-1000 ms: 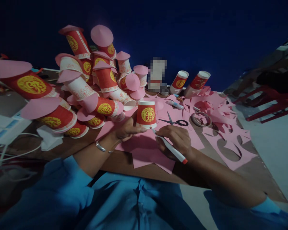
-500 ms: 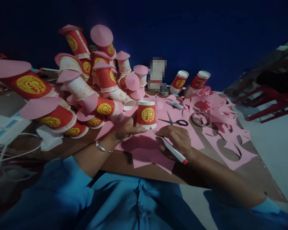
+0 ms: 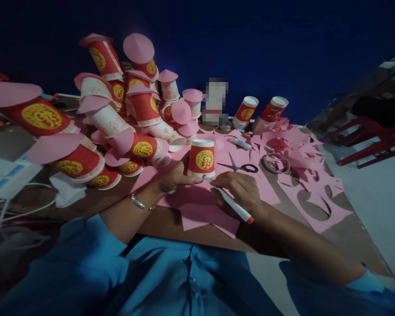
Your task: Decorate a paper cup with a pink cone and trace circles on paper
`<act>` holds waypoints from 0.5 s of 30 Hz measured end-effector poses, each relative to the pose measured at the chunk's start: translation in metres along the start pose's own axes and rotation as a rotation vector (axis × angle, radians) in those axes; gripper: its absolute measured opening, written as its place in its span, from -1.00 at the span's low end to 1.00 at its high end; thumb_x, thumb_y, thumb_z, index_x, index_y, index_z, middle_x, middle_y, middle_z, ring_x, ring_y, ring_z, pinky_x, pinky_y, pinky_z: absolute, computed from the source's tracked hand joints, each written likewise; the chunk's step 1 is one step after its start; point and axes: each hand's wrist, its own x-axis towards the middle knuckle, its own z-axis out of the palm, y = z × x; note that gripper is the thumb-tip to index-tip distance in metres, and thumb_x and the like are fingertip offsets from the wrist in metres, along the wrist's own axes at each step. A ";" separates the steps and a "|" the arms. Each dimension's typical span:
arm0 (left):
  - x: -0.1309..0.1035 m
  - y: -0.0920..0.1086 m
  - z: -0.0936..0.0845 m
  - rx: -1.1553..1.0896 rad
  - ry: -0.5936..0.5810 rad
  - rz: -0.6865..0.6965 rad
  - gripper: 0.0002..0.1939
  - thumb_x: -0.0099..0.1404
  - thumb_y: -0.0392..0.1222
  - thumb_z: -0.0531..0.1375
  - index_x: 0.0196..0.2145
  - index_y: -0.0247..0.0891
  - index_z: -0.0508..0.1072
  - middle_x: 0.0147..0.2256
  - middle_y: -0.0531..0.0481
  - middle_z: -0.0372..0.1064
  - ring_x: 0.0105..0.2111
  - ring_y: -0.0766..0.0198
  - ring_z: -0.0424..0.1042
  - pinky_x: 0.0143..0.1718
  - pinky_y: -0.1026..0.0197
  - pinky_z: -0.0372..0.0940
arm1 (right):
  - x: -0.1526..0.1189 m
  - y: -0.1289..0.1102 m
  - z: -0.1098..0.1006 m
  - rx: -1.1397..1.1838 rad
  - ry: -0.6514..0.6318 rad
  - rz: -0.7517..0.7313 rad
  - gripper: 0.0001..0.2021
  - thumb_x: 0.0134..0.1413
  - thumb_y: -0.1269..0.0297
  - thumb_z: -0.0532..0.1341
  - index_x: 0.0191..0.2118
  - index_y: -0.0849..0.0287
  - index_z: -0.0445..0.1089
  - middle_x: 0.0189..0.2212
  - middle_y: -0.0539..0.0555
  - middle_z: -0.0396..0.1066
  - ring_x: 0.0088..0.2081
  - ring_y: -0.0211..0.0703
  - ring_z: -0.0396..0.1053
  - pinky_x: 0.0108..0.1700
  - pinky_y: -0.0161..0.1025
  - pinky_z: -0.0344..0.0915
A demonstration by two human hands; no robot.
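A red paper cup (image 3: 202, 159) with a gold emblem stands upside down in front of me, its white rim at the bottom. My left hand (image 3: 176, 177) is closed on its lower left side, the thumb lying along the rim. In my right hand (image 3: 238, 189) is a white marker (image 3: 233, 205) with a red end, its tip at the cup's lower rim. Pink paper sheets (image 3: 197, 199) lie beneath both hands. Just right of the cup rest black-handled scissors (image 3: 238, 166), their blades spread.
Many cups with pink cone tops (image 3: 141, 105) are piled at the left. Two capless cups (image 3: 246, 112) stand at the back right. A tape roll (image 3: 275, 163), a glue tube (image 3: 240, 143) and pink paper scraps (image 3: 303, 149) lie at the right. A red stool (image 3: 375, 138) stands beyond the table.
The marker and my right hand have shifted slightly left along the rim. The cup has turned and moved a little in my left hand.
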 end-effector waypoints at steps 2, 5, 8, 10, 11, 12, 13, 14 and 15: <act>0.000 0.001 0.001 -0.002 0.002 -0.005 -0.15 0.07 -0.21 0.52 0.29 -0.24 0.37 -0.01 -0.20 0.59 0.10 -0.12 0.53 0.10 -0.05 0.38 | 0.000 0.000 0.000 0.011 -0.004 -0.005 -0.86 0.28 0.44 0.26 -0.08 0.14 0.38 -0.38 0.05 0.57 -0.39 -0.20 0.55 -0.37 -0.30 0.47; 0.000 0.001 0.004 -0.027 0.010 -0.008 -0.09 0.08 -0.23 0.51 0.35 -0.21 0.32 0.03 -0.21 0.58 0.13 -0.12 0.52 0.12 -0.05 0.37 | 0.000 0.000 -0.001 0.030 0.008 -0.018 -0.86 0.28 0.44 0.24 -0.07 0.13 0.38 -0.41 0.02 0.55 -0.42 -0.21 0.54 -0.39 -0.30 0.45; 0.000 0.002 0.004 -0.054 0.014 -0.005 -0.11 0.08 -0.26 0.50 0.34 -0.20 0.33 0.00 -0.18 0.60 0.08 -0.06 0.55 0.11 -0.01 0.38 | 0.000 0.000 -0.001 0.044 0.032 -0.030 -0.86 0.28 0.44 0.24 -0.08 0.13 0.38 -0.42 0.02 0.54 -0.43 -0.21 0.53 -0.40 -0.29 0.45; 0.001 0.003 0.004 -0.069 0.016 -0.002 -0.19 0.08 -0.27 0.50 0.27 -0.22 0.39 -0.03 -0.16 0.61 0.03 0.01 0.56 0.08 0.04 0.39 | 0.001 0.000 -0.001 0.040 0.047 -0.026 -0.85 0.25 0.47 0.25 -0.09 0.14 0.39 -0.42 0.03 0.54 -0.43 -0.20 0.53 -0.40 -0.28 0.45; 0.001 0.003 0.003 -0.077 0.017 -0.001 -0.24 0.08 -0.26 0.51 0.23 -0.23 0.43 -0.05 -0.14 0.61 -0.01 0.05 0.57 0.06 0.07 0.39 | 0.001 0.000 -0.001 0.034 0.053 -0.020 -0.84 0.24 0.48 0.26 -0.10 0.15 0.39 -0.43 0.04 0.54 -0.43 -0.19 0.53 -0.39 -0.28 0.46; 0.001 0.003 0.003 -0.083 0.017 0.000 -0.29 0.08 -0.25 0.51 0.18 -0.24 0.46 -0.09 -0.12 0.62 -0.06 0.09 0.57 0.03 0.10 0.40 | 0.001 0.000 -0.001 0.027 0.058 -0.014 -0.83 0.22 0.49 0.26 -0.10 0.16 0.40 -0.43 0.05 0.54 -0.43 -0.18 0.54 -0.39 -0.28 0.46; 0.001 0.004 0.002 -0.086 0.016 -0.001 -0.35 0.08 -0.24 0.51 0.13 -0.25 0.48 -0.14 -0.10 0.62 -0.11 0.13 0.57 0.00 0.13 0.41 | 0.001 0.000 -0.001 0.021 0.062 -0.007 -0.82 0.21 0.50 0.26 -0.10 0.16 0.40 -0.42 0.05 0.55 -0.43 -0.18 0.54 -0.38 -0.28 0.46; 0.002 0.004 0.002 -0.085 0.010 0.000 -0.40 0.09 -0.22 0.52 0.08 -0.26 0.50 -0.20 -0.07 0.62 -0.17 0.17 0.57 -0.03 0.15 0.41 | 0.001 0.000 -0.001 0.015 0.063 -0.001 -0.81 0.21 0.50 0.26 -0.09 0.15 0.40 -0.42 0.04 0.55 -0.43 -0.18 0.54 -0.38 -0.29 0.47; 0.002 0.004 0.001 -0.083 0.001 0.001 -0.46 0.10 -0.20 0.51 0.03 -0.27 0.52 -0.26 -0.04 0.60 -0.23 0.21 0.56 -0.05 0.16 0.42 | 0.001 0.000 -0.001 0.010 0.063 0.001 -0.80 0.22 0.50 0.25 -0.08 0.14 0.40 -0.42 0.03 0.55 -0.43 -0.18 0.54 -0.38 -0.29 0.47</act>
